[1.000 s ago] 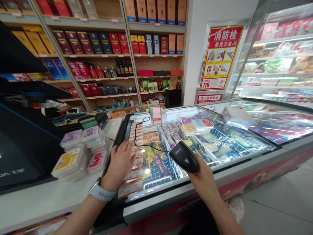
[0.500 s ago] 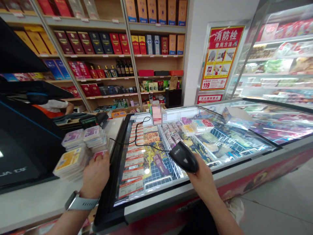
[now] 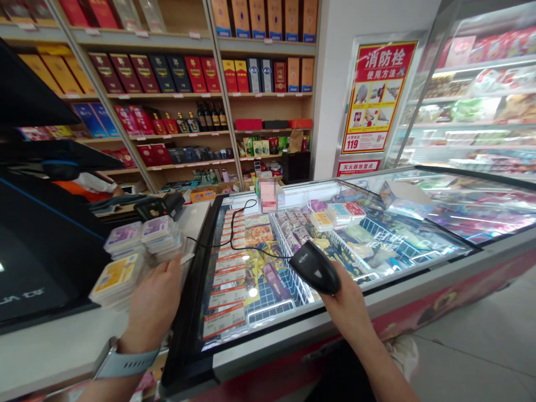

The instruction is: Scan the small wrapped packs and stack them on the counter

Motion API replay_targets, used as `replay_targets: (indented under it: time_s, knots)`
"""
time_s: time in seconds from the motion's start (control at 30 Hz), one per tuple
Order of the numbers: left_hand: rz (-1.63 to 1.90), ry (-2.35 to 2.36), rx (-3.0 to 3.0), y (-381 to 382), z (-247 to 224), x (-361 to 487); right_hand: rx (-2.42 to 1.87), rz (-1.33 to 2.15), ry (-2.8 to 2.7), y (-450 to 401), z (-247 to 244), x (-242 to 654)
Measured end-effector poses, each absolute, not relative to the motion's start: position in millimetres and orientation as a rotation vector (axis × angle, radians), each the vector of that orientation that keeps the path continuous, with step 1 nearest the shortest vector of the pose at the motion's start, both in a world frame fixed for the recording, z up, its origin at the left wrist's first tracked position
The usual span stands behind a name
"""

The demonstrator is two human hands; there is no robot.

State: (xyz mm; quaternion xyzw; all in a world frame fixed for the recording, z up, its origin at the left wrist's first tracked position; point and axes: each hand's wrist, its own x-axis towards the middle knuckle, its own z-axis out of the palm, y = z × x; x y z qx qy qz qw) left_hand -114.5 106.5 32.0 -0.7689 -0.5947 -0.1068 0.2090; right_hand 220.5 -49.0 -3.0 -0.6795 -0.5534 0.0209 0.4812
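Note:
My right hand [image 3: 349, 304] grips a black handheld barcode scanner [image 3: 315, 268] above the freezer's glass top, and its cord [image 3: 259, 249] runs off to the left. At the left, on the counter, stand stacks of flat clear plastic packs: a yellow-labelled stack [image 3: 118, 277] in front and purple-labelled stacks [image 3: 158, 230] behind. My left hand [image 3: 157, 298], with a grey-strapped watch on the wrist, is beside the front stacks with its fingers closed. The pale edge of a flat plastic pack [image 3: 187, 254] shows past its fingertips; the back of the hand hides most of it.
A chest freezer [image 3: 355, 310] with a glass top and wire baskets takes up the middle and right. More flat packs [image 3: 335, 216] lie on its glass. Dark checkout equipment [image 3: 46, 234] stands left. Shelves of boxes line the back wall. Part of another person [image 3: 90, 187] shows behind the counter.
My left hand has turned and shifted slightly left and down, now covering the red-labelled pack seen under its fingers before. My right hand and the scanner have stayed in place.

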Motion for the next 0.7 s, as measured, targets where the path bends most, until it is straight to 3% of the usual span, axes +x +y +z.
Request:
replay_targets:
  time_s: [0.37, 0.7]
  knots:
    - [-0.742, -1.298, -2.495, 115.9, 35.3, -76.8, -1.626, 0.047, -1.329, -50.1, -1.0, 220.2]
    - [-0.704, -0.999, -2.896, 142.1, 22.9, -33.3, -1.649, 0.112, -1.305, -52.2, -1.0, 221.8]
